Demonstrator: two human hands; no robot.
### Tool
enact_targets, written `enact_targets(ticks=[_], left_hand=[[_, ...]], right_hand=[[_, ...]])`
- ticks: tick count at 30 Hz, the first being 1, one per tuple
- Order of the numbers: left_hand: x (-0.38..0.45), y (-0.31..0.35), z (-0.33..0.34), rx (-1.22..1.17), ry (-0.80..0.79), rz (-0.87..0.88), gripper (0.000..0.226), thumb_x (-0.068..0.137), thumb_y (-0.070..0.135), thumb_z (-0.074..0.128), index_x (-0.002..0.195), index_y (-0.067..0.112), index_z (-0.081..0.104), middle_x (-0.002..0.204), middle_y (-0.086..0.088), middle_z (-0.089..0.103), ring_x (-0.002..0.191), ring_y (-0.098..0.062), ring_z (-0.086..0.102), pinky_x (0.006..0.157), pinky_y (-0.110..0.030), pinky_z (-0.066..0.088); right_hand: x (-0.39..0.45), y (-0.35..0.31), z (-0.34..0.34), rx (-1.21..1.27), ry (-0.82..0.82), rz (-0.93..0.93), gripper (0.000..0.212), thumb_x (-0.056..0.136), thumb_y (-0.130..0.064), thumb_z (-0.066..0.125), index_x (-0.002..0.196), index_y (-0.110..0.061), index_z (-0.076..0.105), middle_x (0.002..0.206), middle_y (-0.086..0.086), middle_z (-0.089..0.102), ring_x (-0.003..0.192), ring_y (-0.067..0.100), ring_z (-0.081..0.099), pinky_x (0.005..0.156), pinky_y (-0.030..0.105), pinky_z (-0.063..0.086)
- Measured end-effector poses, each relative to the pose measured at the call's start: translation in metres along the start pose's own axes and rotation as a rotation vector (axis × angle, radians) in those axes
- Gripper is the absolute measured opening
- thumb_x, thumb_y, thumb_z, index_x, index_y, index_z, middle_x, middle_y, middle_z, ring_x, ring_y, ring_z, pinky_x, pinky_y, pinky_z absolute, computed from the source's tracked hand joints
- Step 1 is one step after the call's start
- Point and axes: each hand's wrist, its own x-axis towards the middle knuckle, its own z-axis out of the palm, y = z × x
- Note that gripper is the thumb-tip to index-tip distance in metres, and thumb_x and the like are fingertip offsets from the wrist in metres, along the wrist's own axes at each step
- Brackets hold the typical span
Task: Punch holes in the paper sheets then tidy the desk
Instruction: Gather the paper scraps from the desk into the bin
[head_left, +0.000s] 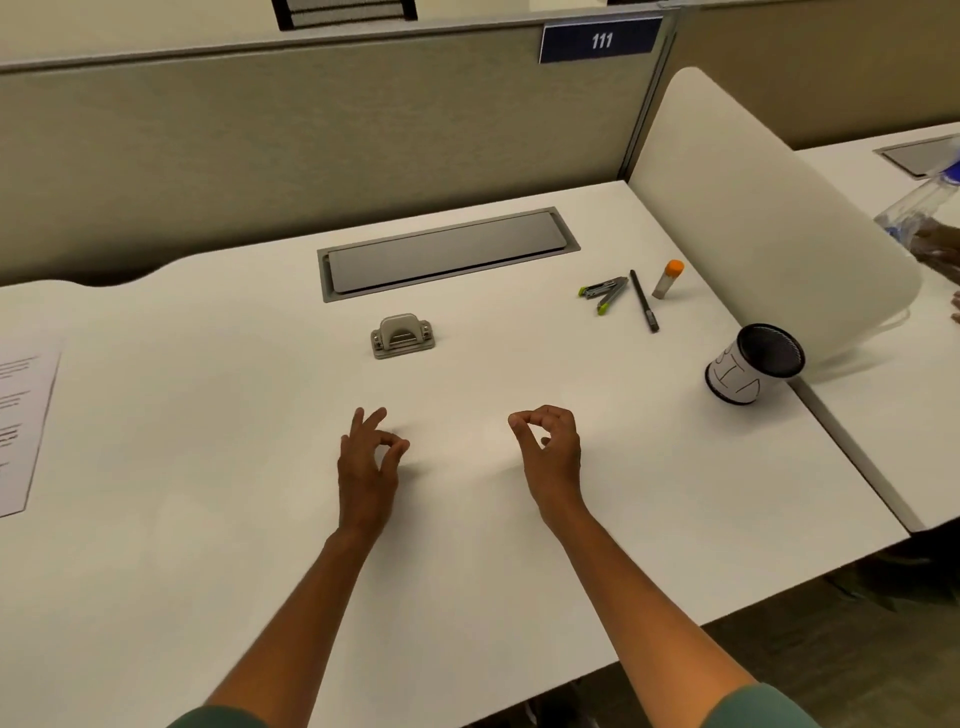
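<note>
While both hands hover empty over the surface (467, 519), left hand (366, 462) and right hand (553, 452) pinching thumb to forefinger on nothing: hole punch (402, 335) just beyond, probably heavy and rigid, best gripped across its body; paper sheets (21, 431) far left, thin, floppy, best lifted by an edge.

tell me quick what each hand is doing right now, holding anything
Left hand: thumb and forefinger pinched, other fingers spread, holding nothing.
Right hand: fingers curled, thumb meeting forefinger, holding nothing.
</note>
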Motion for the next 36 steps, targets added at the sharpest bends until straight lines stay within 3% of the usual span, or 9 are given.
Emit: enact_targets(ticks=[6, 10, 17, 21, 25, 32, 36], left_hand=[[0.016, 0.064, 0.072, -0.1, -0.081, 0.039, 0.009, 0.089, 0.011, 0.066, 0.082, 0.014, 0.062, 0.14, 0.003, 0.054, 0.144, -0.009, 0.027, 0.117, -0.053, 0.023], [0.024, 0.115, 0.134, -0.139, -0.142, 0.121, 0.005, 0.089, 0.012, 0.067, 0.085, 0.014, 0.065, 0.14, 0.007, 0.052, 0.146, -0.011, 0.025, 0.117, -0.048, 0.026], [0.032, 0.195, 0.232, -0.194, -0.263, 0.231, 0.019, 0.089, 0.016, 0.067, 0.082, 0.032, 0.059, 0.144, 0.001, 0.05, 0.146, -0.012, 0.022, 0.118, -0.048, 0.022], [0.034, 0.231, 0.287, -0.21, -0.32, 0.246, 0.013, 0.089, 0.017, 0.067, 0.084, 0.027, 0.062, 0.145, 0.001, 0.048, 0.146, -0.011, 0.022, 0.119, -0.044, 0.022], [0.036, 0.25, 0.332, -0.212, -0.339, 0.25, 0.007, 0.089, 0.015, 0.067, 0.085, 0.02, 0.063, 0.144, -0.001, 0.049, 0.146, -0.014, 0.023, 0.118, -0.044, 0.023], [0.043, 0.261, 0.381, -0.135, -0.368, 0.265, 0.009, 0.091, 0.014, 0.063, 0.085, 0.02, 0.063, 0.146, -0.003, 0.046, 0.148, -0.015, 0.018, 0.119, -0.051, 0.017], [0.045, 0.257, 0.397, -0.055, -0.361, 0.268, 0.005, 0.092, 0.014, 0.062, 0.088, 0.014, 0.065, 0.147, -0.003, 0.045, 0.148, -0.016, 0.015, 0.119, -0.05, 0.014]], right_hand=[[0.026, -0.019, -0.039, 0.047, 0.048, -0.026, 0.012, 0.086, -0.029, 0.071, 0.082, -0.033, 0.061, 0.108, -0.012, 0.054, 0.094, -0.016, 0.051, 0.078, 0.012, 0.039], [0.057, -0.029, -0.084, 0.053, 0.115, -0.05, 0.014, 0.087, -0.03, 0.069, 0.096, -0.02, 0.067, 0.107, -0.016, 0.052, 0.098, -0.011, 0.052, 0.079, 0.009, 0.039], [0.108, -0.037, -0.162, 0.063, 0.237, -0.071, 0.012, 0.087, -0.031, 0.068, 0.094, -0.022, 0.068, 0.109, -0.009, 0.054, 0.099, 0.001, 0.056, 0.079, 0.015, 0.042], [0.139, -0.042, -0.207, 0.06, 0.308, -0.092, 0.006, 0.088, -0.03, 0.068, 0.084, -0.032, 0.064, 0.104, -0.007, 0.058, 0.089, 0.008, 0.059, 0.073, 0.014, 0.045], [0.168, -0.041, -0.249, -0.026, 0.397, -0.108, 0.007, 0.089, -0.025, 0.067, 0.082, -0.026, 0.065, 0.095, -0.009, 0.056, 0.081, 0.002, 0.059, 0.066, 0.005, 0.045], [0.21, -0.021, -0.297, -0.244, 0.365, -0.102, 0.008, 0.087, -0.023, 0.069, 0.088, -0.015, 0.07, 0.1, -0.001, 0.056, 0.084, 0.013, 0.059, 0.077, 0.023, 0.051], [0.22, -0.006, -0.306, -0.361, 0.305, -0.139, 0.007, 0.087, -0.02, 0.07, 0.09, -0.015, 0.071, 0.096, -0.005, 0.052, 0.086, 0.011, 0.058, 0.078, 0.021, 0.049]])
